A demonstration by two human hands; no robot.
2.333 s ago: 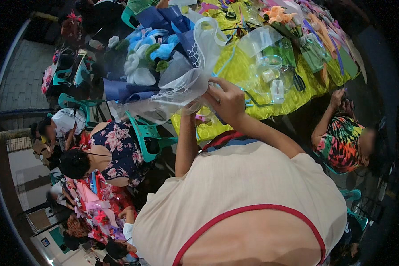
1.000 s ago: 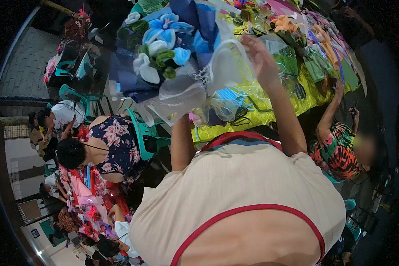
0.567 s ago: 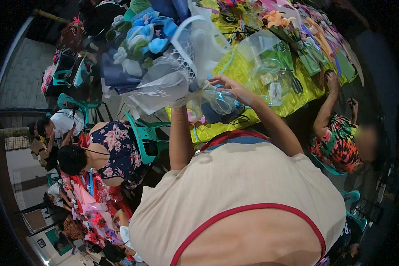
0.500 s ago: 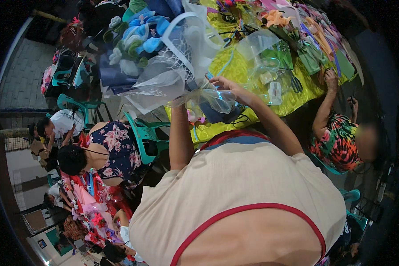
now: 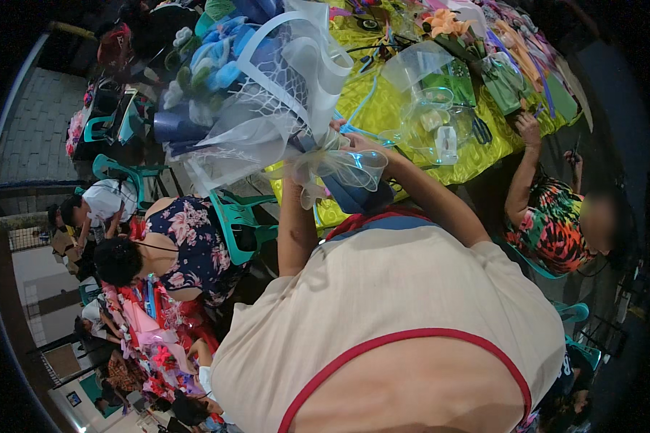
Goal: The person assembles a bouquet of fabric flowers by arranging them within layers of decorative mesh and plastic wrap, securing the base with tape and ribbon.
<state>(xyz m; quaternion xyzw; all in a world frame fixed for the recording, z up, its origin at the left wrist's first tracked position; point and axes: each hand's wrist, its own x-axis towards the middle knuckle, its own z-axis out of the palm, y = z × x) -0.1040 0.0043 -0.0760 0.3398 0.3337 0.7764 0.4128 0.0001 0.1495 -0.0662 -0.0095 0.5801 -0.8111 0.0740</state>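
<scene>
A large bouquet (image 5: pixel 289 94) of blue and white fuzzy flowers (image 5: pixel 220 61) lies tilted to the left in front of me. It is wrapped in white net, translucent sheets and dark blue paper. A sheer ribbon bow (image 5: pixel 332 166) is at its gathered neck. My left forearm (image 5: pixel 296 231) reaches up behind the neck, and my left hand grips the bouquet there, mostly hidden by wrapping and ribbon. My right hand (image 5: pixel 365 146) has its fingers curled and pinched on the ribbon at the right side of the neck. The blue wrapped handle (image 5: pixel 357 191) points toward me.
A table with a shiny yellow cloth (image 5: pixel 365 94) holds scissors (image 5: pixel 481 130), clear plastic packaging (image 5: pixel 430 119) and orange flowers (image 5: pixel 446 23). A co-worker (image 5: pixel 549 216) sits at the right. Another person (image 5: pixel 188 245) is at the left beside a green chair (image 5: pixel 238 224).
The bouquet has turned slightly, with its neck and bow shifting a little downward. My right hand has moved slightly left and lower, its fingers now closer in on the neck.
</scene>
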